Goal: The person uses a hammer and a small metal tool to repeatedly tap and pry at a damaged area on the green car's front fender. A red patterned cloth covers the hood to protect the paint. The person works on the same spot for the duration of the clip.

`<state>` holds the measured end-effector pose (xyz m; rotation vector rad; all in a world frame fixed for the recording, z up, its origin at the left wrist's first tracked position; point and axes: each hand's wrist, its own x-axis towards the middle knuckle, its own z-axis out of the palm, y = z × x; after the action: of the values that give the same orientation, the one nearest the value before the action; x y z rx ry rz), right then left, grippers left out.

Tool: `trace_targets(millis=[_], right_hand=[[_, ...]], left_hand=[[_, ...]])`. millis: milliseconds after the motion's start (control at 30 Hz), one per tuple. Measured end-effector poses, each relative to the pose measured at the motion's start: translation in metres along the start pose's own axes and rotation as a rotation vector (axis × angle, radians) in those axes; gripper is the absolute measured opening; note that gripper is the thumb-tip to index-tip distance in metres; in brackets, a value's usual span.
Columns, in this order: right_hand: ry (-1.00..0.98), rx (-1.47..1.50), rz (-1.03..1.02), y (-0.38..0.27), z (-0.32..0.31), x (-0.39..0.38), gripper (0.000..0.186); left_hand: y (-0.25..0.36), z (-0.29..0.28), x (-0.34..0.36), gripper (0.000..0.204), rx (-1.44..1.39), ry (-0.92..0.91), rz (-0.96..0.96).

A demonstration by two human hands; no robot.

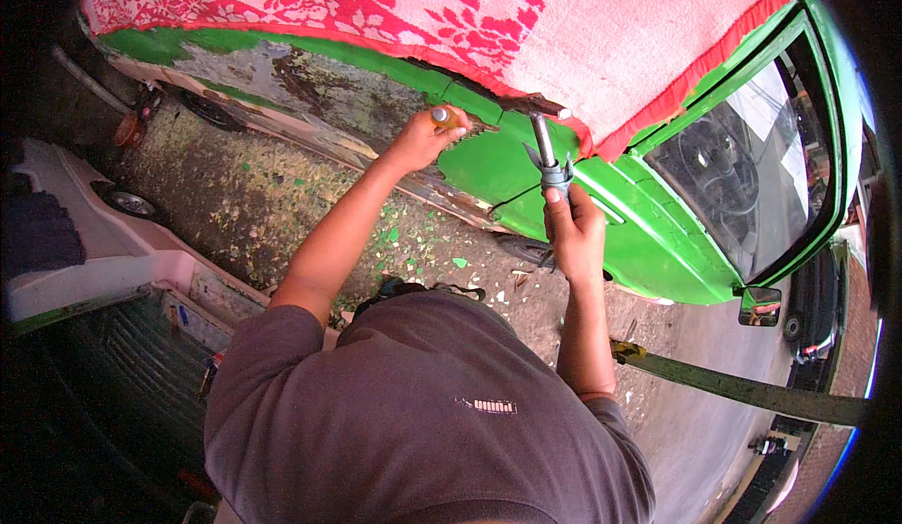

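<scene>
"Left hand (416, 141)?"
"Stretched forward, clasping a yellow handle (445, 122) by the vehicle's scraped side (319, 87)."
"Right hand (575, 231)?"
"Gripping a hammer (542, 137), its head forward."
"The ridged bed (141, 341)?"
"Contents too dark to tell."

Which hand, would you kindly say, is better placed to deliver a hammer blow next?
The right, I'd judge: the right hand holds the hammer by its wrapped handle, while the left hand is occupied with the yellow-handled tool beside the green car.

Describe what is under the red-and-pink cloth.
The green vehicle shows below the edge of the cloth, its side partly bare of green paint; whatever the cloth drapes over cannot be seen.
</scene>
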<state>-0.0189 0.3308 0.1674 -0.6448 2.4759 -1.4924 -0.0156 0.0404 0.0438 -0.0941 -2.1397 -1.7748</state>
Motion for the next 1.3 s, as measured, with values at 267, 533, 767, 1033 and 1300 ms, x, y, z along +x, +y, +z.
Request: trace_targets(millis=[267,533,767,1033,1300], right_hand=[[-0.064,0.029,0.08,0.006,0.007,0.001,0.028],[-0.094,0.264,-0.075,-0.01,0.005,-0.015,0.027],[-0.054,-0.103,0.001,-0.002,0.006,-0.006,0.043],[-0.048,0.335,-0.011,-0.003,0.005,-0.014,0.022],[-0.075,0.221,0.149,0.017,0.005,-0.016,0.031]], left_hand=[[-0.009,0.012,0.005,0.009,-0.024,-0.042,0.011],[-0.002,0.009,0.011,0.01,0.05,-0.067,-0.051],[0.012,0.013,0.017,0.021,0.47,-0.162,-0.239],[-0.002,-0.003,0.007,0.01,0.124,-0.08,-0.107],[-0.017,-0.001,0.005,0.009,-0.043,-0.06,-0.026]])
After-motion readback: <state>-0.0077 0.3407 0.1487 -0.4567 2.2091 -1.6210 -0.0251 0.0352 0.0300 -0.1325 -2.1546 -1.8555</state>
